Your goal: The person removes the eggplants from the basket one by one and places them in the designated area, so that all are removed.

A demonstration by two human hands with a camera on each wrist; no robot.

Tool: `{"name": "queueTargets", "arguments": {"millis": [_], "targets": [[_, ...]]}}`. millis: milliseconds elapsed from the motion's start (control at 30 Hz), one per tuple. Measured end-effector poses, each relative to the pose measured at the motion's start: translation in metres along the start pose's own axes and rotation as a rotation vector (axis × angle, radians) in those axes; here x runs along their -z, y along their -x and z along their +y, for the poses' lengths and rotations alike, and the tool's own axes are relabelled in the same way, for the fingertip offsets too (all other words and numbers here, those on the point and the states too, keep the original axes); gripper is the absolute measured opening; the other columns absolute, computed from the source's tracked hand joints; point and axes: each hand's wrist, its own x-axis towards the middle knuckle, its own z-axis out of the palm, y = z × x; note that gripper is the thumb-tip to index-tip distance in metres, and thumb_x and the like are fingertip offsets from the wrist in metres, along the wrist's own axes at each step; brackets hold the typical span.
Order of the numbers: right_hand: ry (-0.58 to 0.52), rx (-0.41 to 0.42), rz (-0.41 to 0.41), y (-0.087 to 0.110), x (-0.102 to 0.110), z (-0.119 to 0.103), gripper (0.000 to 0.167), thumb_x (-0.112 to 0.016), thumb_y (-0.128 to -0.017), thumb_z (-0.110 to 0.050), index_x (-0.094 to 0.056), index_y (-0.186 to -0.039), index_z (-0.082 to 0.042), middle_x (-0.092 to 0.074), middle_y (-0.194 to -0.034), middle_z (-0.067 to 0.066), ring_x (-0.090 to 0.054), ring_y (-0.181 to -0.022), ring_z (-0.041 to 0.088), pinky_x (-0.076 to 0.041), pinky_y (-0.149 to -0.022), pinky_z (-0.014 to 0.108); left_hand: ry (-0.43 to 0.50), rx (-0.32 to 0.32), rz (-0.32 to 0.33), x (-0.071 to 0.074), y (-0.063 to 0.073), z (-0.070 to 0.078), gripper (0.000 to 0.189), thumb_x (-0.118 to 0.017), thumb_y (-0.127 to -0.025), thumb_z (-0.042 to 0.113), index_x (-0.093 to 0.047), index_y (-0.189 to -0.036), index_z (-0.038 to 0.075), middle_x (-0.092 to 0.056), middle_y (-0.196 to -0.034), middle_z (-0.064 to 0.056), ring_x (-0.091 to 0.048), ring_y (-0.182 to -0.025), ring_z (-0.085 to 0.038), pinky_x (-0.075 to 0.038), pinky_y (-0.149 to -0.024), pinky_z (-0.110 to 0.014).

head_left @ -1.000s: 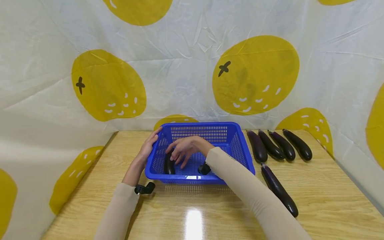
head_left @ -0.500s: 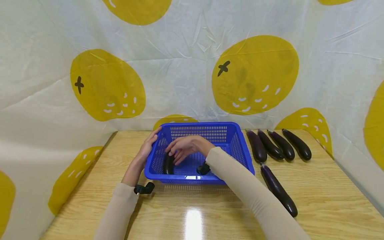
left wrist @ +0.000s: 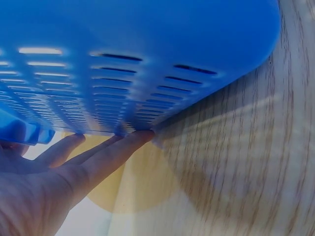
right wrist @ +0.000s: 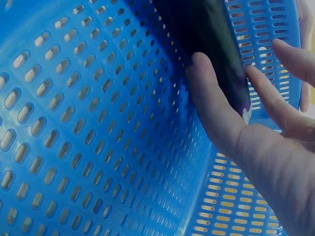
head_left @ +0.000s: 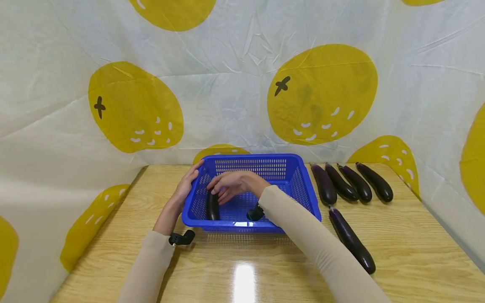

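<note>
In the head view my left hand (head_left: pixel 185 185) rests on the left side of a blue perforated plastic basket (head_left: pixel 242 225). In the left wrist view its straight fingers (left wrist: pixel 106 157) lie against the basket's outer wall. My right hand (head_left: pixel 235 185) reaches into the basket above a dark eggplant (head_left: pixel 213 208) lying lengthwise along the left wall. The right wrist view has the fingers (right wrist: pixel 268 91) loosely spread, with fingertips touching either side of the eggplant near its pale stem end. Part of that end is hidden by the hand in the head view.
Several eggplants (head_left: pixel 342 183) lie side by side right of the basket. Another eggplant (head_left: pixel 352 242) lies slanted in front of them. All rest on a wooden table (head_left: pixel 212 269). A white curtain (head_left: pixel 227 101) with yellow fruit prints hangs behind.
The spread fingers of my right hand have drawn in toward the eggplant's stem end and moved slightly left. The left hand and basket have stayed nearly still.
</note>
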Motion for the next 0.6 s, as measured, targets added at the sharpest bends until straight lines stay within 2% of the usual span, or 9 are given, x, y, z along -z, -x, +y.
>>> {"name": "queueTargets", "arguments": {"millis": [200, 433, 600], "targets": [[0.018, -0.007, -0.015, -0.0025, -0.0009, -0.0009, 0.049, -0.059, -0.099, -0.001, -0.055, -0.147, -0.008, -0.057, -0.122, 0.011, -0.061, -0.105, 0.032, -0.05, -0.108, 0.053, -0.002, 0.008, 0.002, 0.0003, 0.0011, 0.0008, 0.051, -0.021, -0.115, 0.029, -0.022, -0.166, 0.027, -0.017, -0.173, -0.01, -0.025, -0.156, -0.039, -0.024, -0.125, -0.06], [0.022, 0.012, -0.052, -0.0014, -0.0005, -0.0025, 0.049, -0.061, -0.099, -0.002, -0.056, -0.146, -0.012, -0.055, -0.138, 0.014, -0.058, -0.128, 0.039, -0.049, -0.109, 0.057, -0.009, 0.014, 0.004, 0.0014, 0.0012, 0.0009, 0.051, -0.021, -0.115, 0.03, -0.022, -0.166, 0.028, -0.018, -0.173, -0.011, -0.026, -0.156, -0.039, -0.024, -0.125, -0.06], [-0.004, 0.053, -0.05, -0.0026, -0.0015, -0.0036, 0.046, -0.062, -0.098, 0.0, -0.055, -0.143, -0.007, -0.057, -0.129, 0.015, -0.06, -0.125, 0.041, -0.048, -0.108, 0.061, -0.011, 0.007, 0.003, 0.0012, 0.0001, 0.0015, 0.051, -0.022, -0.115, 0.03, -0.022, -0.166, 0.027, -0.02, -0.173, -0.011, -0.028, -0.155, -0.038, -0.026, -0.124, -0.058]]}}
